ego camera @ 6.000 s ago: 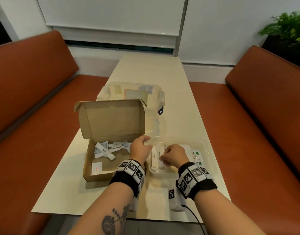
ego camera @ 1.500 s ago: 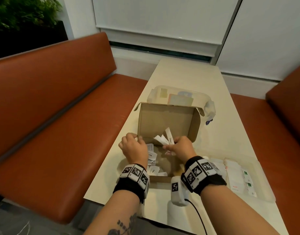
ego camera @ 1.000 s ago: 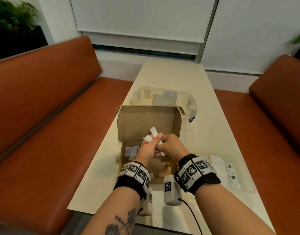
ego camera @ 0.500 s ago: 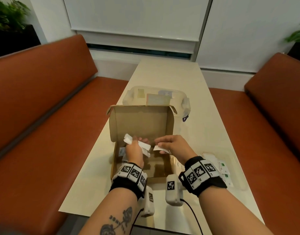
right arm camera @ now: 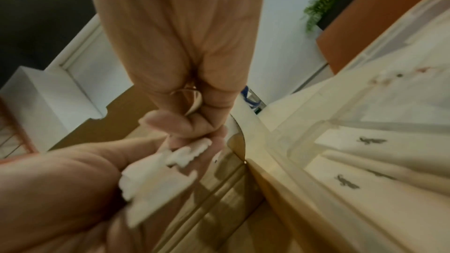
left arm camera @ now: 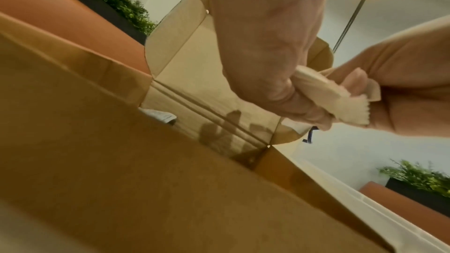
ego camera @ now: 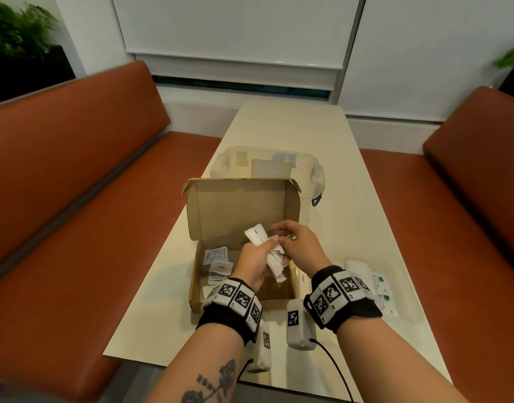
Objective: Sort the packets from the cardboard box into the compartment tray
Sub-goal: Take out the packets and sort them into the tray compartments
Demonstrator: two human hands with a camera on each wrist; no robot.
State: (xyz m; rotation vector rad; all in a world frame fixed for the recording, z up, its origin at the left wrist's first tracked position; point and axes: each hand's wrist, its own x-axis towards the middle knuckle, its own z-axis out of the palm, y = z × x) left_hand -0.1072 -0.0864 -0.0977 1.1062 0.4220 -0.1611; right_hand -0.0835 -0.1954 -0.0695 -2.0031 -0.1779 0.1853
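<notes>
While both forearms reach forward over the near edge of the long cream surface (ego camera: 293,126), each wrist wears a black band set with white blocks printed in black square codes, and a small white camera unit hangs under each wrist. Just beyond them, the left hand (ego camera: 254,261) is held above the open brown cardboard box (ego camera: 241,207), its fingers (left arm camera: 287,103) curled round a bundle of slim white paper packets (ego camera: 269,254) whose ends stick out above and below the fist. The right hand (ego camera: 301,247) meets it from the right, its thumb and fingers (right arm camera: 170,122) pinching the bundle near its upper part, so both hands hold the same packets over the box. Below the hands, more small white printed packets (ego camera: 218,264) lie loose on the left part of the box floor. To the right of the box, touching or just beside it, lies the clear plastic compartment tray (ego camera: 401,274), which holds white packets, some with green print, in its compartments. Behind the box, its lid flap stands upright, and past that sits a clear plastic lidded container (ego camera: 267,162) with a blue clasp on its right side. Orange-brown upholstered benches (ego camera: 75,184) flank the surface on both sides, with green plants (ego camera: 14,27) in dark planters at the far corners.
</notes>
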